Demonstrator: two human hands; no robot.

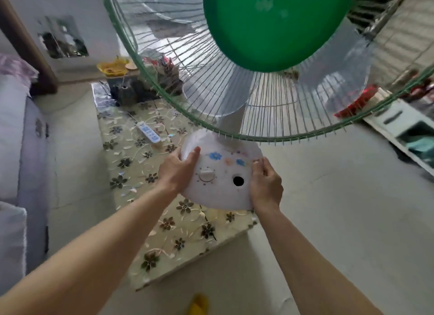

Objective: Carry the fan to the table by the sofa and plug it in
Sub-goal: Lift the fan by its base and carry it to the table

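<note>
1. The fan (258,79) is held up above the near half of the table (187,232), tilted toward the camera; whether its base touches the tabletop cannot be told.
2. The fan's base (220,173) is a smooth white plastic dome, gripped on both sides. The left hand (178,171) is wrapped around the left rim, thumb laid flat on top. The right hand (266,183) is closed on the right rim, fingers curled over the edge.
3. On the base are seen a round white ribbed knob (206,174), a round black hole (238,181) beside it, and small flower decals in blue and orange.
4. The cage (164,79) is made of thin radial metal wires bound by a green hoop. A glossy green round hub cap (277,23) sits at the centre; translucent blades are visible behind the wires.
5. A short white neck joins base to cage.
6. The table is long and rectangular, covered with a cream cloth printed with dark flowers under a shiny clear sheet.
7. A white power strip (148,131) lies flat on the table, beyond the left hand, apart from the fan.
8. A sofa (14,131) in pale soft fabric stands along the left edge, near the table.
9. A yellow bowl (112,66) is noted at the table's far end.
10. The floor (340,220) is pale, smooth and matte.
</note>
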